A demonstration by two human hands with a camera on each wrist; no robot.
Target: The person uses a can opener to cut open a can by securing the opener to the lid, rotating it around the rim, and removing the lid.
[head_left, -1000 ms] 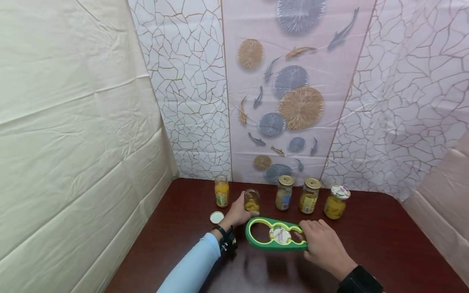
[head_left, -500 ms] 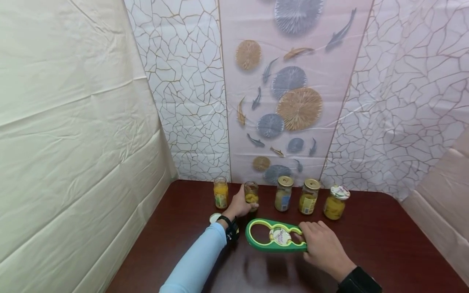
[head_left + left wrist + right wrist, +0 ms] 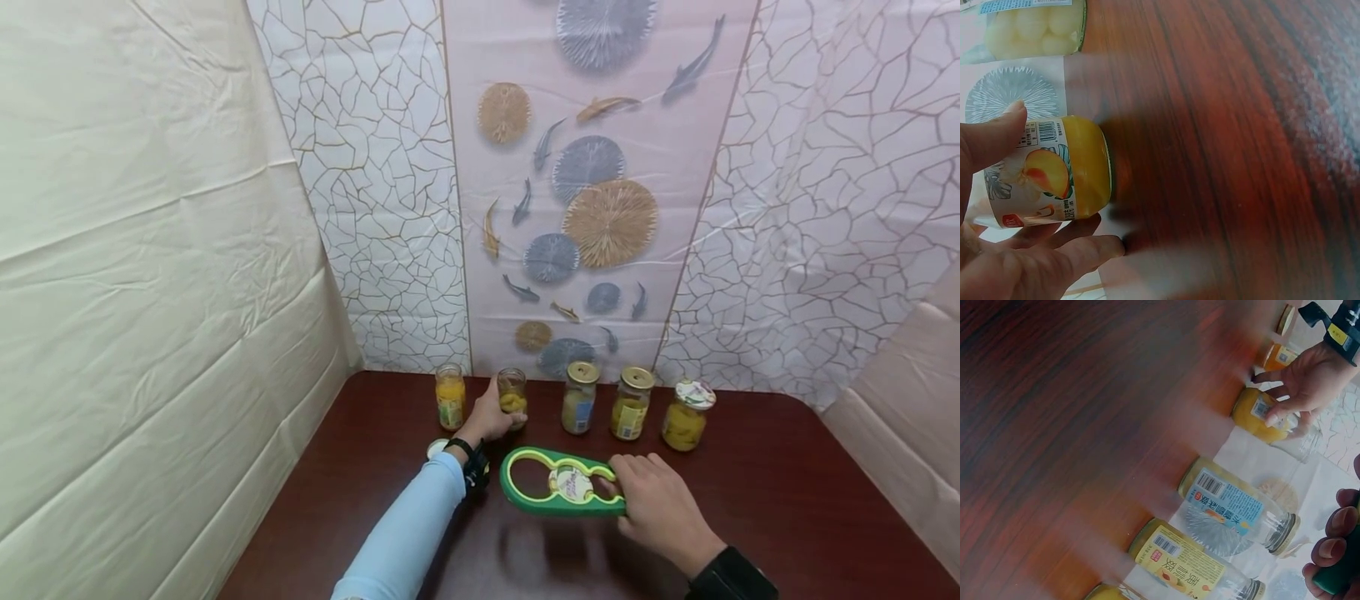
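My left hand (image 3: 486, 418) curls its thumb and fingers round an open glass jar (image 3: 513, 400) of yellow fruit, which stands upright towards the back of the table. A peach is printed on its label (image 3: 1038, 175) in the left wrist view. My right hand (image 3: 663, 510) grips the handle end of a green jar opener (image 3: 542, 505) with yellow-green rings, held above the table nearer to me. A printed round lid (image 3: 573, 483) sits in the opener's middle ring. In the right wrist view only the right fingers (image 3: 1335, 547) and a bit of the opener show.
Left of the held jar stands an open jar (image 3: 450, 402) of orange fruit, with a white lid (image 3: 437, 448) partly hidden by my left wrist. To the right stand three lidded jars: one pale (image 3: 579, 404), one yellow-labelled (image 3: 631, 408), one white-topped (image 3: 686, 418). A patterned cloth (image 3: 555, 275) hangs behind the table.
My left hand has moved the jar slightly back, away from me, alongside the other jars. The right hand and the jar opener have stayed nearly still.
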